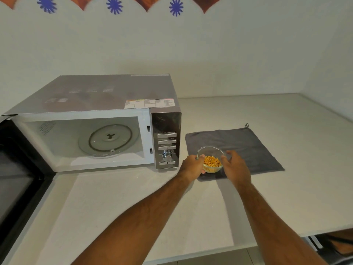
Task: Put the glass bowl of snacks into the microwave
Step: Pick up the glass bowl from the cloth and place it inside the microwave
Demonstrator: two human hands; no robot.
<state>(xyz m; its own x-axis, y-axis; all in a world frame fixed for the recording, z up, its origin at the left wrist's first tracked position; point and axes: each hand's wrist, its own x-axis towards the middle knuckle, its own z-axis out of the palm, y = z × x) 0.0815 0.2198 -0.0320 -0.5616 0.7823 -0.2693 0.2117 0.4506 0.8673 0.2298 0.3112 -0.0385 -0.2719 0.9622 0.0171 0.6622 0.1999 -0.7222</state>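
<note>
Fingers [201,157] of both hands are clasping the glass bowl [210,159] holding orange snacks [212,161]; the microwave [91,134] is standing open, holding only its turntable [108,140].

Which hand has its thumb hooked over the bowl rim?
The left hand: its thumb sits on the glass bowl's rim by the microwave. The right hand cups the opposite side, fingers against the wall.

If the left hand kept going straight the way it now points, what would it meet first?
The glass bowl itself: the left hand already cups its side. Past the bowl the line seems to run over the grey cloth, though depth is unclear.
</note>
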